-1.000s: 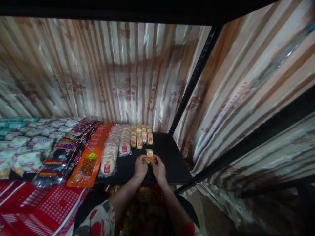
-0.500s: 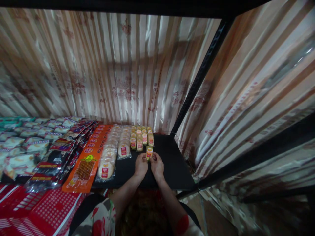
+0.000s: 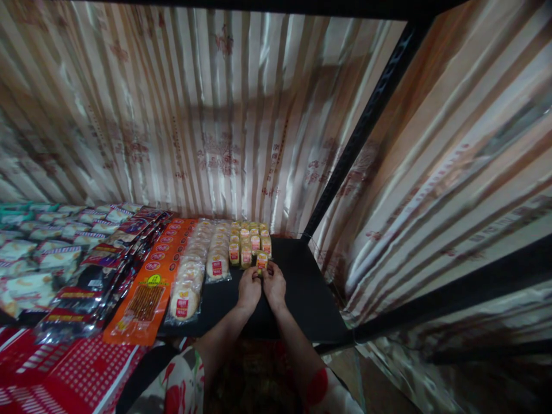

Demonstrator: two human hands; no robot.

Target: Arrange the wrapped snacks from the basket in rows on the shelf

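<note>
My left hand (image 3: 249, 286) and my right hand (image 3: 274, 283) pinch one small yellow snack packet (image 3: 261, 261) between their fingertips, low over the black shelf (image 3: 302, 293). The packet sits at the front of the rightmost row of small yellow packets (image 3: 250, 240), touching or nearly touching it. Both hands are closed on the packet's lower edges. Left of that row lie two rows of round pale cakes in clear wrappers (image 3: 193, 276).
Further left lie rows of orange sausage-stick packs (image 3: 149, 293), dark packs (image 3: 86, 282) and white-green packs (image 3: 26, 253). Striped shiny sheeting (image 3: 215, 132) backs the shelf, and a black upright post (image 3: 357, 132) stands at the right. A red patterned sheet (image 3: 77, 374) lies front left.
Both hands have carried the yellow packet away from me, up to the front of the rightmost yellow row. The view has tilted slightly.
</note>
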